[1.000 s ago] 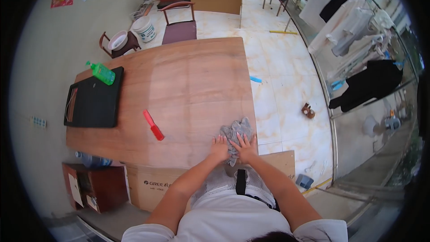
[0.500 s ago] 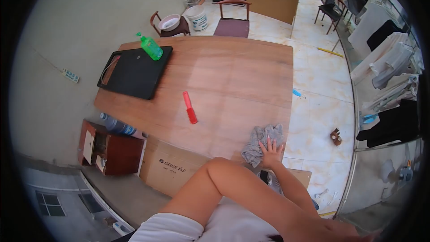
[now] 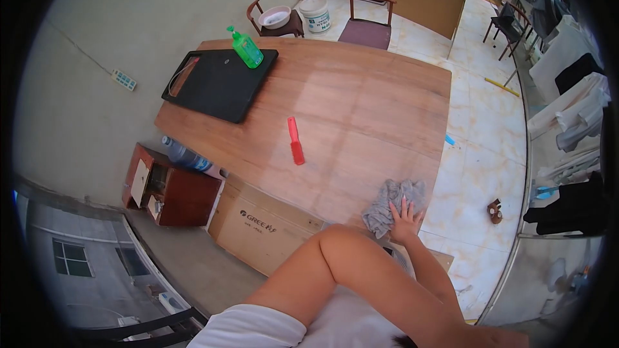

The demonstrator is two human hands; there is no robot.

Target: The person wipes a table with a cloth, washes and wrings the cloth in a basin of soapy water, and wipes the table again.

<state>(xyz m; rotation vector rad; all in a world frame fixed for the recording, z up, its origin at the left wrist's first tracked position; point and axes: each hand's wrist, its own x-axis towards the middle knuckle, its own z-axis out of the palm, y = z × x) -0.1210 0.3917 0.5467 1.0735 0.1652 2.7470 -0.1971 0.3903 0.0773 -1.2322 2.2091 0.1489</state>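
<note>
My right hand [image 3: 405, 222] lies with fingers spread on a crumpled grey cloth [image 3: 380, 212] at the near right corner of the wooden table [image 3: 361, 116]. The bent left arm crosses in front of me toward the lower right. Only a dim part of my left hand [image 3: 506, 336] shows at the picture's edge, its fingers hidden. A red hairbrush or comb [image 3: 295, 142] lies near the table's middle. At the far left, a green pump bottle [image 3: 247, 50] rests on a black flat panel [image 3: 222, 87] with a cut-out at one end.
Below the table's near left edge are a cardboard box [image 3: 258, 219], a large water bottle [image 3: 184, 153] and a brown cabinet [image 3: 187, 196]. Beyond it are a purple-seated chair [image 3: 365, 31], a white bucket [image 3: 315, 14] and a basin [image 3: 275, 18]. Clothes [image 3: 577, 116] hang at right.
The view has shifted, so the table and the things on it appear farther right and slightly higher. My right hand stays on the grey cloth near the same table corner.
</note>
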